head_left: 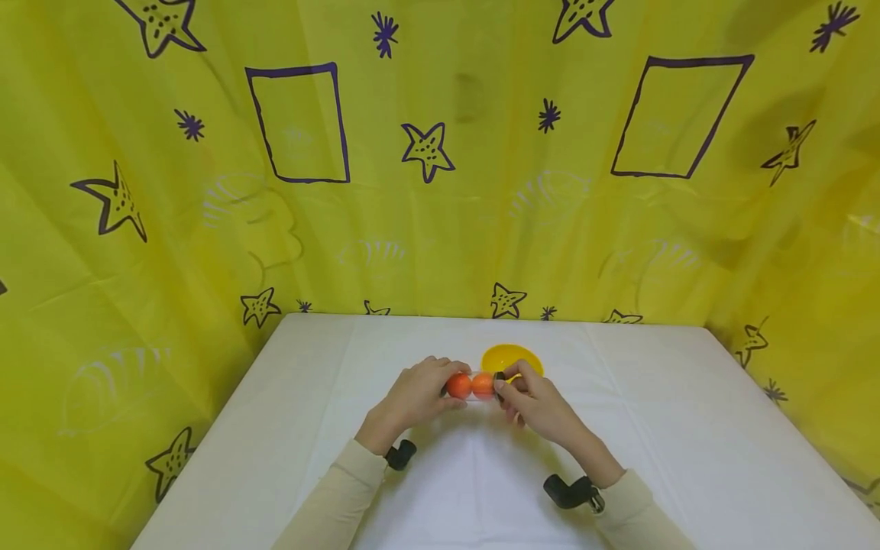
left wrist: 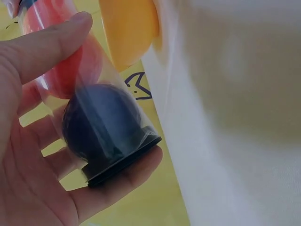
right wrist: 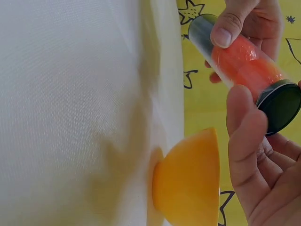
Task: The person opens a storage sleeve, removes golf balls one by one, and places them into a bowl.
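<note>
Clear tube (head_left: 472,399) held up above white tabletop (head_left: 474,489), roughly sideways between both hands. Left hand (head_left: 418,389): grip closed round tube, thumb across its side, a finger under black base (left wrist: 124,162). Right hand (head_left: 543,403): grip nearly closed, thumb and fingertips pinching black lid (right wrist: 283,108) at other end. Inside tube: orange balls (head_left: 459,386) toward lid, dark ball (left wrist: 101,122) against base. Yellow bowl (head_left: 509,355) upright on tabletop, just beyond right hand. Yellow curtain (head_left: 385,214) behind.
</note>
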A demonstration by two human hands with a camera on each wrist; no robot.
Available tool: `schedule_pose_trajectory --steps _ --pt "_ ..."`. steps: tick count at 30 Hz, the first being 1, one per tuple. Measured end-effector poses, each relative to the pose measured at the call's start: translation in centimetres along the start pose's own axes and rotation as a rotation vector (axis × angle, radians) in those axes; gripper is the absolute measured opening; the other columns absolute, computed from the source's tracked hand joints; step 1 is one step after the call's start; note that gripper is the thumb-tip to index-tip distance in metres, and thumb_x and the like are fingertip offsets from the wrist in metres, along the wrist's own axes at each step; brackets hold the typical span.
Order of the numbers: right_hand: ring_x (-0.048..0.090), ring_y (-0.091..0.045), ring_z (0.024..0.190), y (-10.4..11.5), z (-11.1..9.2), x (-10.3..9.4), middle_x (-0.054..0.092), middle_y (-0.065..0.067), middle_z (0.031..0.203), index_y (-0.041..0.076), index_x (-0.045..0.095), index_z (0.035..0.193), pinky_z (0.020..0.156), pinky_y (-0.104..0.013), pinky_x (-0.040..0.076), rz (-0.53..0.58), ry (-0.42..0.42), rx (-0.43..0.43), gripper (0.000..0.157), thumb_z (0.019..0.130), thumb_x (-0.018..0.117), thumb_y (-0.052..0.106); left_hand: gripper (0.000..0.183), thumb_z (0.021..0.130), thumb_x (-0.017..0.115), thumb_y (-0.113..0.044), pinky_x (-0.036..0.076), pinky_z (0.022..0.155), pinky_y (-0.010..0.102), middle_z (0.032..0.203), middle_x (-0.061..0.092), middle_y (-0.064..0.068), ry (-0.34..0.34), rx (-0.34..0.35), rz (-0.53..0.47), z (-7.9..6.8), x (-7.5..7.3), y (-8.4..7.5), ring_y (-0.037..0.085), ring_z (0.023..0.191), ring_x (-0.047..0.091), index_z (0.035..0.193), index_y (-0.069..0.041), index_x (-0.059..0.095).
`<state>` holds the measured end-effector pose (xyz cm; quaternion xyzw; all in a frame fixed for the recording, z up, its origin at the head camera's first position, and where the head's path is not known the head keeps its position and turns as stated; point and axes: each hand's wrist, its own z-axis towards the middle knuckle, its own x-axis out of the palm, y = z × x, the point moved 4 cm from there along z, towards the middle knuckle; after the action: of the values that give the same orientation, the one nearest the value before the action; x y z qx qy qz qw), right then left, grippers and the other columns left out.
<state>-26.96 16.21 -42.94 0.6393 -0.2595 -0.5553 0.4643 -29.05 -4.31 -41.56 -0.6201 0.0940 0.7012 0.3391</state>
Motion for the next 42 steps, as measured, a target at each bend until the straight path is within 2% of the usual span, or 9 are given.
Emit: schedule_pose_trajectory --steps 3,9,15,22,27,32,35,37,42 --pt "0.056 -0.023 0.061 0.0 0.0 0.1 0.062 -0.014 0.079 0.004 0.048 0.116 0.053 -0.029 0.05 -0.01 0.035 -0.018 0.031 0.106 0.057 0.032 0.046 0.088 0.082 -0.03 0.053 0.081 0.034 0.117 0.073 -0.003 0.028 0.009 -0.047 0.0 0.2 0.2 0.016 0.097 0.063 0.13 -0.021 0.067" --pt "0.049 -0.012 0.056 -0.2 0.1 0.4 0.057 -0.003 0.072 0.007 0.047 0.113 0.051 -0.023 0.044 -0.056 0.076 -0.061 0.028 0.107 0.054 0.033 0.046 0.089 0.081 -0.027 0.053 0.087 0.032 0.119 0.073 -0.003 0.087 0.018 -0.142 0.0 0.6 0.8 0.013 0.094 0.062 0.131 -0.019 0.067" --pt "0.048 -0.009 0.056 -0.1 -0.2 0.5 0.055 -0.003 0.073 0.007 0.046 0.111 0.05 -0.021 0.041 -0.078 0.116 -0.111 0.024 0.108 0.053 0.03 0.046 0.089 0.081 -0.027 0.052 0.086 0.03 0.114 0.072 -0.004 0.146 0.018 -0.173 -0.1 0.7 1.2 0.011 0.091 0.06 0.131 -0.02 0.066" --pt "0.048 -0.008 0.056 -0.2 -0.2 0.8 0.055 -0.002 0.073 0.008 0.044 0.113 0.05 -0.019 0.04 -0.082 0.15 -0.117 0.021 0.107 0.055 0.025 0.045 0.089 0.081 -0.031 0.05 0.087 0.03 0.113 0.072 -0.006 0.199 0.01 -0.182 -0.3 0.6 1.6 0.01 0.092 0.059 0.131 -0.023 0.066" --pt "0.051 -0.01 0.059 0.0 -0.2 0.8 0.058 -0.005 0.075 0.006 0.044 0.114 0.052 -0.021 0.044 -0.091 0.164 -0.169 0.022 0.105 0.057 0.02 0.044 0.088 0.081 -0.031 0.05 0.091 0.033 0.115 0.072 -0.004 0.215 0.044 -0.212 -0.4 0.3 2.1 0.012 0.095 0.06 0.13 -0.02 0.068" --pt "0.061 -0.014 0.079 0.5 -0.3 -0.2 0.064 -0.012 0.098 0.004 0.044 0.115 0.067 -0.025 0.055 -0.086 0.081 -0.247 0.027 0.098 0.065 0.011 0.041 0.087 0.082 -0.027 0.05 0.093 0.034 0.114 0.072 -0.004 0.214 0.025 -0.273 -0.8 0.3 3.5 0.012 0.097 0.06 0.125 -0.017 0.07" --pt "0.063 -0.016 0.087 0.6 -0.3 -0.8 0.065 -0.012 0.105 0.005 0.045 0.113 0.075 -0.024 0.056 -0.095 0.03 -0.238 0.031 0.094 0.069 0.008 0.041 0.087 0.083 -0.025 0.05 0.092 0.035 0.109 0.071 -0.004 0.177 -0.012 -0.304 -1.0 0.1 4.5 0.013 0.095 0.059 0.125 -0.017 0.07" --pt "0.064 -0.016 0.089 0.4 -0.2 -0.8 0.066 -0.01 0.104 0.005 0.045 0.112 0.078 -0.023 0.056 -0.111 0.038 -0.206 0.033 0.093 0.072 0.011 0.042 0.087 0.083 -0.023 0.05 0.091 0.035 0.108 0.071 -0.004 0.15 -0.028 -0.327 -1.1 0.0 4.9 0.013 0.094 0.059 0.126 -0.017 0.069" --pt "0.064 -0.019 0.091 -0.3 0.0 -0.2 0.067 -0.009 0.102 0.003 0.048 0.112 0.079 -0.021 0.056 -0.132 0.12 -0.145 0.039 0.089 0.077 0.015 0.042 0.088 0.082 -0.02 0.051 0.088 0.035 0.104 0.07 -0.002 0.126 -0.052 -0.359 -1.1 -0.2 5.1 0.014 0.091 0.059 0.127 -0.016 0.066"
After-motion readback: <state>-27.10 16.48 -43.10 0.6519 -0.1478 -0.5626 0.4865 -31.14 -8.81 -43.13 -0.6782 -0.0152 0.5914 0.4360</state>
